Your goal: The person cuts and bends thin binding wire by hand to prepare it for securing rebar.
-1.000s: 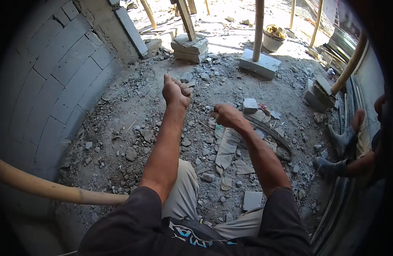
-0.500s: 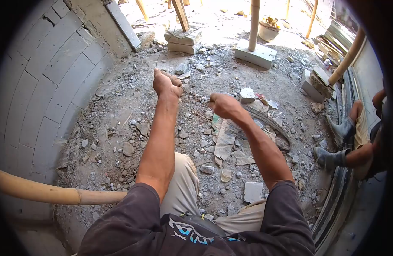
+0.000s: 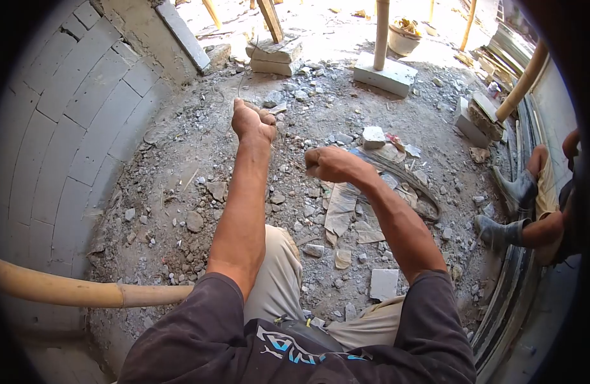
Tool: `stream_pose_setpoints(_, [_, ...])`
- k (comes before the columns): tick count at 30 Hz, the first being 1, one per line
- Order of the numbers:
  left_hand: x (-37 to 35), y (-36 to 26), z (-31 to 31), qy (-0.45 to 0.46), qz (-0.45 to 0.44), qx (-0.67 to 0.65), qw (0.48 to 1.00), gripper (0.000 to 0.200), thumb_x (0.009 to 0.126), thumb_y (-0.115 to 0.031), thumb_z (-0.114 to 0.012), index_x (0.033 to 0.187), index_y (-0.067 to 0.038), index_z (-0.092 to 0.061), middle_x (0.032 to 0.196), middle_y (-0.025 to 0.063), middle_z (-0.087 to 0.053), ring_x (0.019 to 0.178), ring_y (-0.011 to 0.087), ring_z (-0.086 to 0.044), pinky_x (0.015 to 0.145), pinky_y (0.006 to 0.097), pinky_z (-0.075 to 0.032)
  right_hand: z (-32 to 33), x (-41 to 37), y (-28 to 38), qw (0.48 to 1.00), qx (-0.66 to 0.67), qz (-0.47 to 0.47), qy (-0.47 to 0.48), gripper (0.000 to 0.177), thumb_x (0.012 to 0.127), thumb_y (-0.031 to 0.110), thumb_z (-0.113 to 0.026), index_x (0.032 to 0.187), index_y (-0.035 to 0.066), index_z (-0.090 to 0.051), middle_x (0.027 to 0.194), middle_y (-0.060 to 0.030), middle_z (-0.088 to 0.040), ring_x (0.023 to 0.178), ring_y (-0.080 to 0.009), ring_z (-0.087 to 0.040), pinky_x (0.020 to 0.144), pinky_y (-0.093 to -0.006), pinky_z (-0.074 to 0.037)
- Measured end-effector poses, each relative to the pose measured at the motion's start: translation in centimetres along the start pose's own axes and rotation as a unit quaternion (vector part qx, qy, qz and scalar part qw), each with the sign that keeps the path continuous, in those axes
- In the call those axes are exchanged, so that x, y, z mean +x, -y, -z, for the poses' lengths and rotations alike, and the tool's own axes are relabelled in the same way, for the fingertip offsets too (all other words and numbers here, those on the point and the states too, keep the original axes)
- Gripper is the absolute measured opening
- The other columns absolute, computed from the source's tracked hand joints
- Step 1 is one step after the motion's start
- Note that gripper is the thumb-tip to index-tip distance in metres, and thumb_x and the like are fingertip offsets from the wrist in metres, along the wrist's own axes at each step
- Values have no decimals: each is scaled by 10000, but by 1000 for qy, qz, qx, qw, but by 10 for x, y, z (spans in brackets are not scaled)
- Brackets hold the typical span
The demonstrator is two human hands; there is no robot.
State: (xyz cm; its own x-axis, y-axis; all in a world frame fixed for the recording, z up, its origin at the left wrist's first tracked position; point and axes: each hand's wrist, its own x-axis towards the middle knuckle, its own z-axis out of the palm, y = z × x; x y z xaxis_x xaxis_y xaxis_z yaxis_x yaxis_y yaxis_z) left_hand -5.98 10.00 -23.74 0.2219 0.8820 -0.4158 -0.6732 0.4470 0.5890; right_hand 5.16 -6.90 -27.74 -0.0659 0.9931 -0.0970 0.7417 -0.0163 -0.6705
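Note:
My left hand (image 3: 252, 121) is stretched out over the rubble, its fingers curled shut. A thin dark wire (image 3: 242, 82) rises from the thumb side of this hand toward the stacked blocks. My right hand (image 3: 332, 164) is closed into a fist, lower and to the right of the left one, with its knuckles turned left. Whatever lies inside the right fist, if anything, is hidden. Beneath it are a dusty crumpled sheet (image 3: 340, 210) and a dark curved strip (image 3: 425, 201) on the ground.
Grey block wall (image 3: 84, 109) on the left; bamboo pole (image 3: 155, 295) at lower left. Posts stand on blocks (image 3: 384, 78) ahead, near a pot (image 3: 404, 42). At right, another person's boots (image 3: 500, 232) rest beside long boards (image 3: 514, 281). Broken stones cover the ground.
My right hand has moved slightly left and down, closer to my body, and shows more clearly. The left hand stays closed in nearly the same place.

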Motion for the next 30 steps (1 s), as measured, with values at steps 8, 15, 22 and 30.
stream_pose_setpoints(8, [19,9,10,-22,7,-9,1000,437,966,-442,-370,609,-199,-297,492,-55,-242,382,99,-204,339,237,-162,48,5,-6,903,172,-21,-392,212,912,222,-552,946,14,-565,848,-161,-643,764,-253,-611,696,-383,-489])
stream_pose_setpoints(15, [18,4,6,-49,29,-15,998,506,964,-443,-365,544,-192,-235,483,-60,-176,384,98,-150,332,227,-127,39,-29,39,995,54,41,67,141,846,171,-640,843,41,-586,717,-37,-577,675,-144,-529,620,-328,-437])
stream_pose_setpoints(22, [34,4,26,39,43,-87,995,545,971,-495,-294,534,-171,-277,455,-47,-234,364,110,-207,338,235,-238,29,-9,-44,988,101,-70,-95,179,847,223,-626,843,48,-586,727,-50,-578,686,-173,-530,629,-341,-433])
stream_pose_setpoints(30, [-9,46,7,158,93,-84,979,650,936,-620,-211,708,-99,-523,512,0,-392,482,146,-409,472,287,-418,29,-10,-28,932,356,-69,20,219,856,270,-657,829,71,-569,605,56,-437,486,-45,-367,420,-224,-291])
